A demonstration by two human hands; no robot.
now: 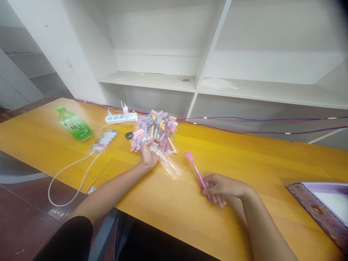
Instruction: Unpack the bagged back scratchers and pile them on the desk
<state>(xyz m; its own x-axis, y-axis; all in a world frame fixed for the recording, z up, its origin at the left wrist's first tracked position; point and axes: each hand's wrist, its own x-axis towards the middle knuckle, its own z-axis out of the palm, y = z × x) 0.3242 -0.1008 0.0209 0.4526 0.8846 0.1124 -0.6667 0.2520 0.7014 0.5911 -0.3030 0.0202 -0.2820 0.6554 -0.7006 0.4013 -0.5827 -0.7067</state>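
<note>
My right hand [217, 188] is closed round the handle of a pink back scratcher [199, 176], whose clawed head points up and to the left above the table. Farther left, my left hand [150, 152] holds a clear plastic sleeve [168, 162] that hangs toward the right and looks flat. That hand is at the front edge of a pile of wrapped back scratchers [154, 127] in several colours, and its fingers partly cover some of them.
A green drink bottle [74, 125] lies at the left, near a blurred phone [104, 141] with a white cable. A power strip [121, 117] and small black object [129, 135] are beside the pile. An open patterned box [315, 206] stands at right, shelving [152, 79] behind.
</note>
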